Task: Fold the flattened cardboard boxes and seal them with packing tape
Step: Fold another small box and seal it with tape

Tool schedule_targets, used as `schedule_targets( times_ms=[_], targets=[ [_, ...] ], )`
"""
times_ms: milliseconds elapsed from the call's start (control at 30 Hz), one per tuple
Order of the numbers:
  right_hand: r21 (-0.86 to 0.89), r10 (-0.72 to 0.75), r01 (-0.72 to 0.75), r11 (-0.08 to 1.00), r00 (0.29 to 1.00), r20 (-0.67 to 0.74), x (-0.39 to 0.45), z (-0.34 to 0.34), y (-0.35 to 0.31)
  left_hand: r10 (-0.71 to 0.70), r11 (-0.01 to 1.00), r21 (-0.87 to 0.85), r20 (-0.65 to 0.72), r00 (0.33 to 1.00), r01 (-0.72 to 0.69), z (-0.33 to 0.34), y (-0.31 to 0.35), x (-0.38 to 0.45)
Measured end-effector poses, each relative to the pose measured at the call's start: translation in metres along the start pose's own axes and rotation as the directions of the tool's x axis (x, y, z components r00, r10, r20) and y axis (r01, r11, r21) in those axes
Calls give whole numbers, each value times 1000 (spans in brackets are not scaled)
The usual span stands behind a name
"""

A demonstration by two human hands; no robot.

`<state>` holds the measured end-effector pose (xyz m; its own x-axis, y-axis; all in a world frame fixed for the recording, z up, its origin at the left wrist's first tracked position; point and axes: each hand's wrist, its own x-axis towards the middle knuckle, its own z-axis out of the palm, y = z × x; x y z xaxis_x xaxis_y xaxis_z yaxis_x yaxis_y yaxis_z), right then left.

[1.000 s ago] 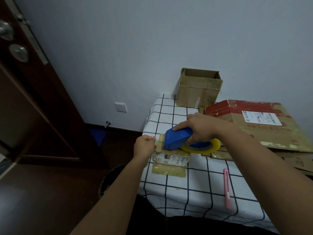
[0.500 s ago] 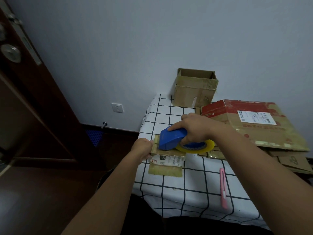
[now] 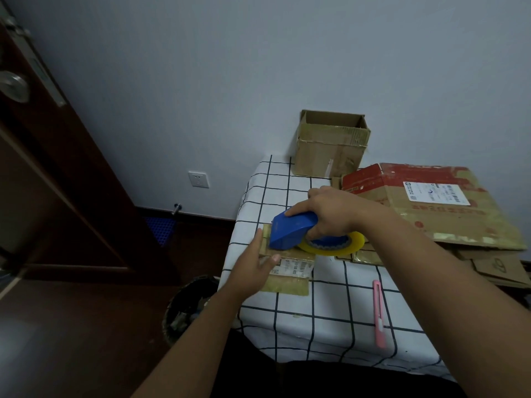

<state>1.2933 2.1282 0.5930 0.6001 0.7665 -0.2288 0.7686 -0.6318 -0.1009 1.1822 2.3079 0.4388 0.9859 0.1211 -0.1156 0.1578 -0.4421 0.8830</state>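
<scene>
1 small box at table's left edge, tape gun on top. Your right hand grips gun. Your left hand, a fist 1.0 s ago, now flat, fingers straight, pressing box's near-left side; likely smoothing tape. Tape strip, cutter blade hidden under gun; seam unclear.

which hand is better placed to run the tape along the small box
Right. The right hand grips the blue tape dispenser on the small box; the left hand lies flat, steadying it.
</scene>
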Motion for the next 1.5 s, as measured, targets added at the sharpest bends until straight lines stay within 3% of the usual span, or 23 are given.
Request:
schedule_targets(
  times_ms=[100,233,433,667,1000,1233,1333,1500],
  targets=[
    [2,5,-5,1000,1000,9,2,-1,-1,139,980,142,31,990,-142,-10,8,3],
    [59,20,-24,998,998,63,0,-7,-1,166,940,293,48,985,-173,-22,7,10],
    [63,25,-29,998,998,65,1,-9,0,184,794,534,244,952,-290,-33,21,24],
    [49,25,-26,998,1000,18,0,-8,4,143,809,540,204,968,-233,-32,8,43],
    [152,90,-103,983,992,90,-36,9,30,123,691,681,216,969,-240,-32,9,40],
    [103,97,-98,990,995,21,-49,32,32,191,480,804,294,936,-351,-29,21,43],
    [121,107,-105,987,994,-10,-54,36,35,257,397,802,370,893,-447,-18,33,50],
    [159,108,-102,982,994,-29,-61,36,34,266,502,700,435,860,-509,-1,46,60]
  ],
)
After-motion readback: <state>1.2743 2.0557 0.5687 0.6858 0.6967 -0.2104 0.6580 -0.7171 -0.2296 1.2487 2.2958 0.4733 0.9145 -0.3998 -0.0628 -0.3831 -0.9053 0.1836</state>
